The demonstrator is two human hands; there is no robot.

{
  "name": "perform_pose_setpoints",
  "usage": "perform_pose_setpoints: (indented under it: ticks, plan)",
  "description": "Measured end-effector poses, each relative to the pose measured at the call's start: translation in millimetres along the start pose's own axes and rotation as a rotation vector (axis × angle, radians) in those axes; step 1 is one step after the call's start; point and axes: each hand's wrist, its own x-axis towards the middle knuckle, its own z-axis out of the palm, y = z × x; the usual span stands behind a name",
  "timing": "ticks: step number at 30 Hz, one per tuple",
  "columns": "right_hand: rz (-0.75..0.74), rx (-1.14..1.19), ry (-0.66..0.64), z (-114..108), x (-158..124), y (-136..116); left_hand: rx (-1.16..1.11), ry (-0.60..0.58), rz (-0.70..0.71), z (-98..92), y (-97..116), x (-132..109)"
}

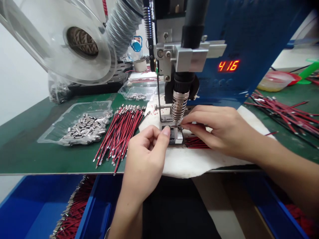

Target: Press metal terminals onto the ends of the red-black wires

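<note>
A soldering machine's spring-wrapped iron point(179, 104) points down at a small metal holding block point(178, 135). At the block's left side is my left hand point(147, 156), closed, thumb against bent forefinger; what it pinches, if anything, is hidden. My right hand point(216, 127) comes in from the right, its thumb and fingertips pinched beside the iron's tip. Any small part between those fingertips is too hidden to name. Red and black wires point(196, 142) lie below the right hand on a white cloth point(189, 162).
Left of my hands lie a bundle of red-black wires with metal ends point(124, 129) and a clear tray point(50, 132) of small metal connectors. More wires point(281, 113) lie at right. A fume hood point(99, 66) overhangs the left; blue bins point(30, 202) sit below the table edge.
</note>
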Motion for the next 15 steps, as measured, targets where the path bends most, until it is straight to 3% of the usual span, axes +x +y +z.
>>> perform_pose_setpoints:
  ticks: [15]
  plan:
    - [0.002,-0.01,0.005,0.1,-0.3,-1.0,-0.038,0.004,-0.024,-1.3,-1.5,0.1]
